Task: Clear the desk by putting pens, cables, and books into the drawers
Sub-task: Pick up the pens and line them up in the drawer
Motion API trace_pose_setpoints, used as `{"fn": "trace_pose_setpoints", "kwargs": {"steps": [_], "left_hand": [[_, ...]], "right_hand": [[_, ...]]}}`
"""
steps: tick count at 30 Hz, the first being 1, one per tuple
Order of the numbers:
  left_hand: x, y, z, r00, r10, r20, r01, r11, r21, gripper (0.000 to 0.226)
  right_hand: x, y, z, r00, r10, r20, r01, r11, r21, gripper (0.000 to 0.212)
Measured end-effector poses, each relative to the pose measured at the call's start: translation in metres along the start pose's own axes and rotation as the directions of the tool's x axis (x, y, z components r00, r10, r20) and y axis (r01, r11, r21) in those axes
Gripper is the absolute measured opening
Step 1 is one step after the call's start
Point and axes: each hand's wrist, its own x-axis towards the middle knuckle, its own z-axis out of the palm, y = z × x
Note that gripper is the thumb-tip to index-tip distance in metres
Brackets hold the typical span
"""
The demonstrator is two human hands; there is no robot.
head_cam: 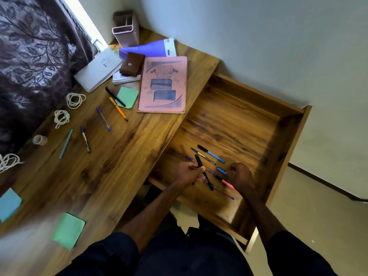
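The wooden drawer (pixel 239 108) stands pulled open to the right of the desk (pixel 111 156). Inside it, my left hand (pixel 189 173) grips a black pen (pixel 205 177) near the drawer's front. My right hand (pixel 240 176) is beside it, fingers curled over a pink marker (pixel 227 183) and a blue marker (pixel 221 170); whether it holds either I cannot tell. A blue-and-black marker (pixel 212 154) and another pen lie on the drawer floor. Several pens (pixel 118 108) remain on the desk, with white cable coils (pixel 75 100) and a pink book (pixel 164 84).
A white notebook (pixel 98 71), a brown pouch (pixel 132 63) on stacked books, and a pink holder (pixel 125 29) sit at the desk's far end. Green (pixel 68 231) and blue (pixel 9 204) sticky pads lie near me. A curtain (pixel 33 56) hangs at left; the wall is at right.
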Motion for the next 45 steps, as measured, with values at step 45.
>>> {"fn": "trace_pose_setpoints", "kwargs": {"steps": [45], "left_hand": [[0.006, -0.012, 0.022, 0.997, -0.027, 0.076, 0.017, 0.992, 0.128, 0.020]], "right_hand": [[0.008, 0.035, -0.019, 0.990, 0.140, 0.034, -0.138, 0.988, -0.074, 0.025]]}}
